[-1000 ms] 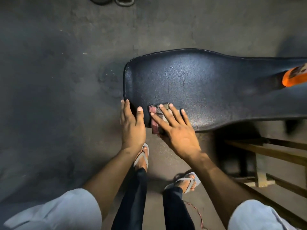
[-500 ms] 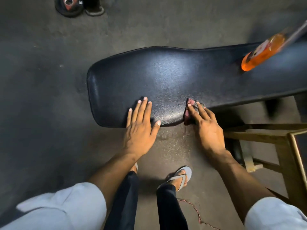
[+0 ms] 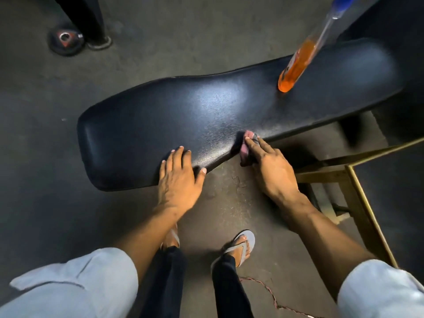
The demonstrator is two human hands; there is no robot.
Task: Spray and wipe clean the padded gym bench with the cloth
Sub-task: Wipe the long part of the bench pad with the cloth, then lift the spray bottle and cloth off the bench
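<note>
While left hand lies flat, right hand presses crumpled cloth against pebbled bench.

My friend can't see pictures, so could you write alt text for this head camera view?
Seen from above, a person's right hand presses a small cloth against the near edge of a black padded gym bench, while the left hand rests flat on the pad. A spray bottle of orange liquid stands farther along the bench, above a dark floor.
</note>
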